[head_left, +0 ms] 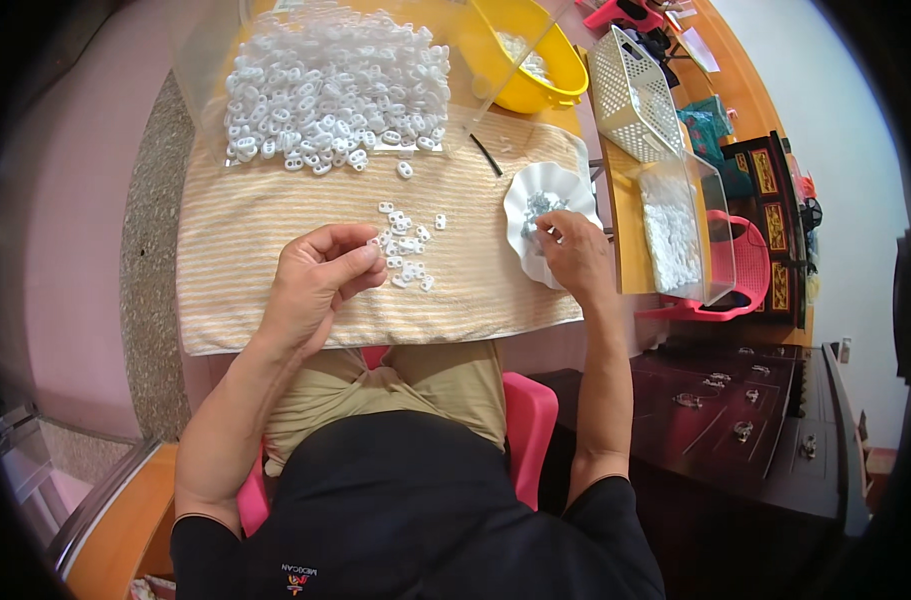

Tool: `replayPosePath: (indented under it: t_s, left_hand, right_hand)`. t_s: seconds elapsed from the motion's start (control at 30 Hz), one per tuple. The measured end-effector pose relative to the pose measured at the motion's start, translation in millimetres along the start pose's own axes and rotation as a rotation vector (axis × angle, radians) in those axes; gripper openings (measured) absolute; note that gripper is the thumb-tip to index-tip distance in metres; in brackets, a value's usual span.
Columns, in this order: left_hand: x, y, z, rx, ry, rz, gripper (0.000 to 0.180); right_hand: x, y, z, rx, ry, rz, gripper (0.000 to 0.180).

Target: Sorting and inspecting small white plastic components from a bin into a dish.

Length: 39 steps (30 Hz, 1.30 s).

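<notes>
My left hand (325, 272) is closed in a pinch at the left side of a loose group of small white plastic pieces with two holes (407, 245). A bit of white shows at its fingertips, but I cannot tell whether it is held or lies behind. My right hand (579, 255) reaches over a white dish with a wavy rim (519, 190), thumb and fingers drawn together. Small grey, metal-looking parts (543, 202) lie in that dish. Whatever the right fingertips hold is too small to make out. A striped cloth (245, 290) lies under all of this.
A clear bin (207, 110) heaped with white two-holed pieces (335, 85) stands at the back. Beside it are a yellow basin (565, 75) and a thin black stick (485, 155). Rightward stand a cream perforated basket (630, 100), another clear bin (713, 215) and a pink chair (750, 260).
</notes>
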<state>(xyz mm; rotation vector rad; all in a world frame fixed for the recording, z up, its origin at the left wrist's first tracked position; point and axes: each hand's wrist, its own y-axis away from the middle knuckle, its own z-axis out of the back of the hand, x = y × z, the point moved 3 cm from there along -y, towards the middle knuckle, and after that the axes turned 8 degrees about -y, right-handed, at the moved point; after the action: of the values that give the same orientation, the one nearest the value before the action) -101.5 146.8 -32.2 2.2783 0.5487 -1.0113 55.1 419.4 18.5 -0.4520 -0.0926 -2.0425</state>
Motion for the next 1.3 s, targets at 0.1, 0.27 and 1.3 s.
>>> replayPosePath:
  t_s: [0.1, 0.27, 1.3]
  left_hand:
    - [0.3, -0.3, -1.1, 0.01, -0.007, 0.004, 0.017]
    - [0.5, 0.1, 0.0, 0.008, -0.012, 0.014, 0.018]
    - [2.5, 10.4, -23.8, 0.109, -0.007, 0.063, 0.013]
  right_hand:
    - [-3.3, -3.6, -4.9, 0.068, 0.037, 0.016, 0.011]
    - [2.4, -8.8, -7.5, 0.12, 0.021, 0.038, 0.01]
    - [88.6, 18.5, -47.7, 0.014, -1.537, -0.17, 0.019]
